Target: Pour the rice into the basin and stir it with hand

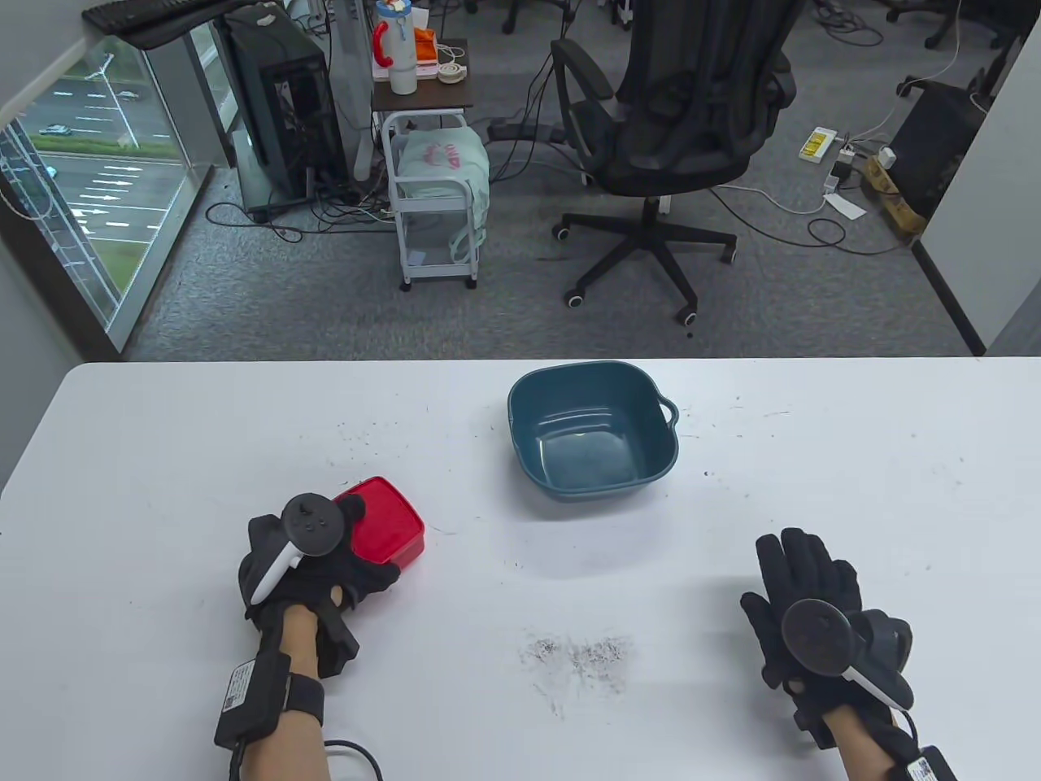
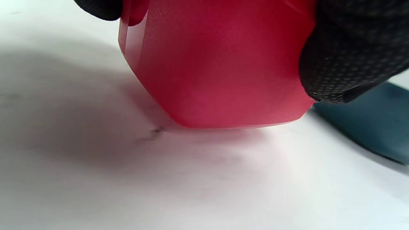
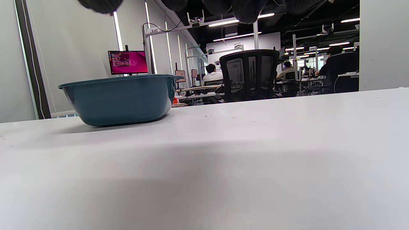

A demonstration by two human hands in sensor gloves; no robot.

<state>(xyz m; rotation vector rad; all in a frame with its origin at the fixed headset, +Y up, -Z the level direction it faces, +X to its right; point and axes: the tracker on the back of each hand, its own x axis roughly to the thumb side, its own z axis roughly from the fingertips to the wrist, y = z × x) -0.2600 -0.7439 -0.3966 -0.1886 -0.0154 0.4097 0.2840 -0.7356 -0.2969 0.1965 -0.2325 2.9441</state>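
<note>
A red plastic container [image 1: 389,521] is seen on the white table [image 1: 163,455], left of centre and nearer the near edge than the far one. Its long axis is turned diagonally, one rounded corner aimed toward the far right, where the teal basin [image 1: 594,429] stands well apart, upright, near the middle of the far edge, its small handle on its right side. The container is gripped by the left hand [image 1: 313,565], whose fingers are curled over its near side. In the left wrist view the red wall [image 2: 220,64] is shown close up, a gloved finger [image 2: 348,54] wrapped on it and a strip of the basin [image 2: 370,124] beyond; whether rice is inside cannot be told in either view. The right hand [image 1: 813,606] is laid flat near the table's near right corner, fingers straight and holding nothing. A dark smudge [image 1: 581,655] is seen between the hands.
</note>
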